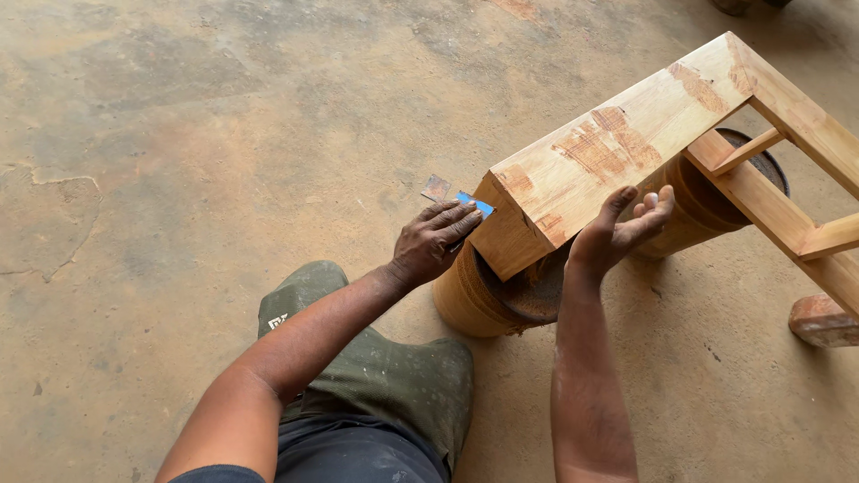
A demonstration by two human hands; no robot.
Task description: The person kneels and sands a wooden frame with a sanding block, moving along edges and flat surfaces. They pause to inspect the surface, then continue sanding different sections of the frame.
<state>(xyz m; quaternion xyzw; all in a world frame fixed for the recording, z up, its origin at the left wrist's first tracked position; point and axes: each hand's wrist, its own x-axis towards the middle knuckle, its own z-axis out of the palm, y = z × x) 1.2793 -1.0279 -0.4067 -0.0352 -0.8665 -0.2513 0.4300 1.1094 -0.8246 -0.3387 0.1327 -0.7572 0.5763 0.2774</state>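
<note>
Hands at work on 1 wooden frame (617, 143) lying tilted across 2 round wooden blocks (479, 300) on a concrete floor (179, 179). Left hand (434, 241) presses a small blue-edged scraper (474, 204) flat against the frame's end face, fingers closed on it. Right hand (617, 234) is open, palm and spread fingers bracing the frame's near side. Good practice, by judgement: firm counter-pressure from the bracing hand, scraper kept flat, strokes short and even. Green boot (394, 376) lies below

The wooden frame (626, 134) is cut off at the right edge. We see only part of the blue strip (477, 204) under the left hand (434, 241).
</note>
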